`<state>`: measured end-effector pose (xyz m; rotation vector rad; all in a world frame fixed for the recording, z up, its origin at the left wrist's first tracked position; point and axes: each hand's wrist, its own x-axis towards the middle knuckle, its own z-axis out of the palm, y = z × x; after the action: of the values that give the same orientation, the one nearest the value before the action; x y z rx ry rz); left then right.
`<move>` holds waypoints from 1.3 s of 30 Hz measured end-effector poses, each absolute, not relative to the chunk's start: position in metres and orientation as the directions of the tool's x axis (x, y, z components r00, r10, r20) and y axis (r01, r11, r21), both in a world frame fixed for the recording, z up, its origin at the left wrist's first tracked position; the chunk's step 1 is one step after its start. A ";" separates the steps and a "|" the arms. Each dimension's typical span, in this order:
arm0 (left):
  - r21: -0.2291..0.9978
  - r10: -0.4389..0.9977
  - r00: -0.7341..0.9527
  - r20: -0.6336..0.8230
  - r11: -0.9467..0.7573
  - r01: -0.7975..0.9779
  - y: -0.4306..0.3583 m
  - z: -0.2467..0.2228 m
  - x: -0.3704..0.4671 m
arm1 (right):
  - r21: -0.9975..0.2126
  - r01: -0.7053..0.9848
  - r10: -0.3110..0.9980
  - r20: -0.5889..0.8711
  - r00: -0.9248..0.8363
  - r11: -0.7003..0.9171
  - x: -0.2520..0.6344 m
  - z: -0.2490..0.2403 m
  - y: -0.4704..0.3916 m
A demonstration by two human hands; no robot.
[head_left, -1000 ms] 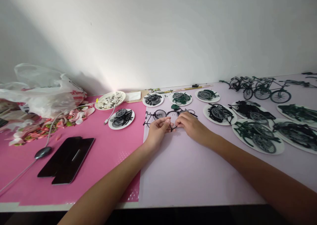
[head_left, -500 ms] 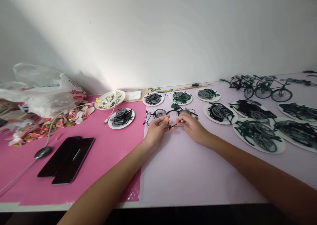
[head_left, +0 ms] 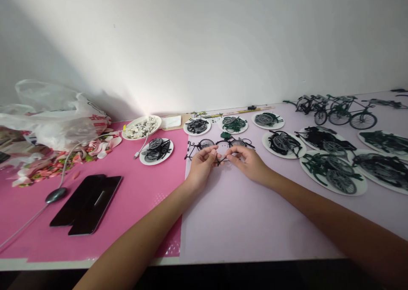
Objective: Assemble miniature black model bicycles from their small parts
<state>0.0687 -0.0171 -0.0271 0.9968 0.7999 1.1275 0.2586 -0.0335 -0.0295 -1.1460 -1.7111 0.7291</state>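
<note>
Fingers of my left hand (head_left: pixel 201 167) are closed on a small black plastic bicycle part (head_left: pixel 219 160), just above the lilac tabletop. From the other side, my right hand (head_left: pixel 247 161) pinches the thin end of the same part between thumb and fingers. Its exact shape is partly hidden by the fingers. Right behind my hands lie black model bicycle pieces with a grey spoked wheel (head_left: pixel 206 143), and a small dark green piece (head_left: pixel 225 135) lies behind them. A plate of grey and green parts (head_left: pixel 235 124) stands farther back.
More plates of parts (head_left: pixel 333 173) crowd the right side, with assembled model bicycles (head_left: pixel 346 111) behind. On the pink mat at left are two black phones (head_left: pixel 86 205), a cable puck (head_left: pixel 56 195), a plate of parts (head_left: pixel 157 151), a bowl of white pieces (head_left: pixel 142 127) and a plastic bag (head_left: pixel 57 122).
My right hand's fingers have shifted slightly on the thin end of the black part. Both hands otherwise stay in nearly the same place.
</note>
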 end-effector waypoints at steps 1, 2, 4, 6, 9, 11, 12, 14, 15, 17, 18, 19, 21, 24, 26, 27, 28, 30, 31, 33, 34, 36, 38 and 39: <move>0.941 0.972 0.236 -0.015 0.094 -0.326 -0.018 -0.026 0.069 | -0.844 0.377 0.924 0.359 -0.134 0.382 0.258 -0.029 -0.033; 0.949 0.976 0.219 -0.004 0.073 -0.307 -0.019 -0.025 0.069 | -0.847 0.378 0.927 0.355 -0.123 0.375 0.258 -0.029 -0.033; 0.960 0.980 0.197 0.018 0.038 -0.276 -0.021 -0.023 0.069 | -0.852 0.376 0.931 0.349 -0.108 0.363 0.258 -0.030 -0.033; 0.968 0.982 0.186 0.036 0.011 -0.249 -0.022 -0.020 0.069 | -0.860 0.368 0.935 0.339 -0.107 0.354 0.258 -0.030 -0.032; 0.977 0.984 0.169 0.062 -0.025 -0.210 -0.023 -0.018 0.070 | -0.868 0.353 0.937 0.334 -0.106 0.349 0.258 -0.031 -0.032; 0.980 0.983 0.163 0.081 -0.049 -0.193 -0.024 -0.017 0.070 | -0.873 0.337 0.935 0.340 -0.100 0.353 0.259 -0.033 -0.031; 0.980 0.983 0.161 0.091 -0.060 -0.188 -0.023 -0.017 0.070 | -0.876 0.325 0.934 0.344 -0.098 0.357 0.259 -0.034 -0.030; 0.981 0.981 0.162 0.103 -0.074 -0.180 -0.023 -0.017 0.071 | -0.884 0.296 0.932 0.351 -0.090 0.361 0.259 -0.036 -0.029; 0.981 0.981 0.159 0.108 -0.079 -0.177 -0.023 -0.018 0.071 | -0.890 0.280 0.932 0.352 -0.084 0.361 0.259 -0.037 -0.028; 0.981 0.982 0.152 0.116 -0.089 -0.175 -0.023 -0.018 0.070 | -0.902 0.248 0.935 0.349 -0.066 0.354 0.260 -0.038 -0.026; 0.980 0.981 0.150 0.120 -0.093 -0.173 -0.023 -0.018 0.070 | -0.907 0.235 0.937 0.345 -0.060 0.349 0.260 -0.038 -0.025; 0.980 0.981 0.149 0.124 -0.098 -0.172 -0.023 -0.018 0.070 | -0.912 0.223 0.939 0.340 -0.056 0.344 0.260 -0.038 -0.025; 0.980 0.979 0.154 0.132 -0.106 -0.167 -0.023 -0.018 0.070 | -0.920 0.201 0.941 0.334 -0.051 0.337 0.259 -0.038 -0.024; 0.979 0.976 0.163 0.144 -0.116 -0.169 -0.022 -0.018 0.070 | -0.923 0.184 0.940 0.338 -0.034 0.339 0.259 -0.037 -0.025; 0.977 0.977 0.163 0.141 -0.110 -0.182 -0.022 -0.019 0.070 | -0.916 0.192 0.934 0.356 -0.022 0.353 0.259 -0.036 -0.025; 0.977 0.977 0.166 0.132 -0.100 -0.189 -0.022 -0.019 0.070 | -0.909 0.204 0.930 0.368 -0.019 0.364 0.259 -0.036 -0.025; 0.977 0.978 0.170 0.122 -0.088 -0.192 -0.021 -0.019 0.069 | -0.901 0.217 0.924 0.382 -0.018 0.377 0.259 -0.036 -0.026; 0.980 0.978 0.180 0.105 -0.071 -0.184 -0.020 -0.020 0.069 | -0.881 0.243 0.910 0.413 -0.022 0.406 0.259 -0.035 -0.026; 0.982 0.978 0.185 0.100 -0.068 -0.174 -0.020 -0.021 0.069 | -0.871 0.254 0.903 0.429 -0.025 0.421 0.259 -0.035 -0.027; 0.986 0.975 0.200 0.093 -0.062 -0.155 -0.019 -0.021 0.069 | -0.851 0.272 0.888 0.459 -0.034 0.450 0.259 -0.034 -0.028; 0.987 0.973 0.216 0.086 -0.054 -0.149 -0.019 -0.021 0.069 | -0.841 0.282 0.881 0.471 -0.040 0.462 0.259 -0.034 -0.028; 0.990 0.964 0.259 0.068 -0.032 -0.139 -0.019 -0.022 0.070 | -0.822 0.305 0.869 0.493 -0.046 0.482 0.259 -0.034 -0.029; 0.991 0.951 0.304 0.055 -0.015 -0.133 -0.019 -0.022 0.070 | -0.803 0.323 0.857 0.512 -0.053 0.500 0.259 -0.033 -0.030; 0.991 0.946 0.321 0.052 -0.010 -0.132 -0.020 -0.023 0.069 | -0.795 0.331 0.852 0.520 -0.060 0.508 0.259 -0.033 -0.030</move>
<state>0.0693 -0.0197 -0.0225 1.2751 0.8578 1.0441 0.2590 -0.0304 -0.0332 -1.0285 -1.6349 0.5826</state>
